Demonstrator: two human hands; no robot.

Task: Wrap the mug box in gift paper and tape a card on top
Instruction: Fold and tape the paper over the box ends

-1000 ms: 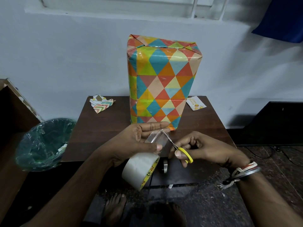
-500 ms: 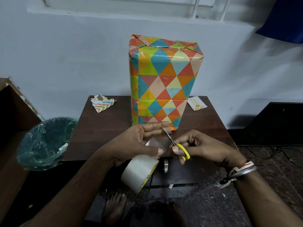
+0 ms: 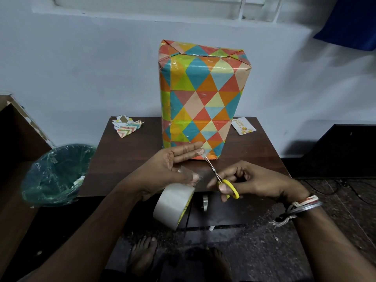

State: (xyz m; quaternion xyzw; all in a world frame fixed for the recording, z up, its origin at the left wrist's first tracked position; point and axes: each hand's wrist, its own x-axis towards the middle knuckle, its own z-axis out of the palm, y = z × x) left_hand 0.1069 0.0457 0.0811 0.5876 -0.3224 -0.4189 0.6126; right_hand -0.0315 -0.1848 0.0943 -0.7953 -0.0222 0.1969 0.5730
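Observation:
The box (image 3: pixel 201 98), wrapped in paper with coloured triangles, stands upright at the back of the dark wooden table (image 3: pixel 126 159). A small white card (image 3: pixel 243 126) lies to its right. In front of the box my left hand (image 3: pixel 173 169) pinches a strip of clear tape (image 3: pixel 191 171) between thumb and fingers, and the tape roll (image 3: pixel 173 206) hangs below it. My right hand (image 3: pixel 250 182) grips yellow-handled scissors (image 3: pixel 221 180), whose blades point up and left at the tape strip by my left fingertips.
Scraps of patterned paper (image 3: pixel 127 127) lie at the table's back left corner. A bin lined with a green bag (image 3: pixel 55 176) stands left of the table. A metal drawer handle (image 3: pixel 205 202) shows on the table front. My bare feet (image 3: pixel 142 255) are on the floor below.
The scissor blades have moved along the tape strip toward my left fingertips. The tape roll has dropped slightly and swung beneath my left hand.

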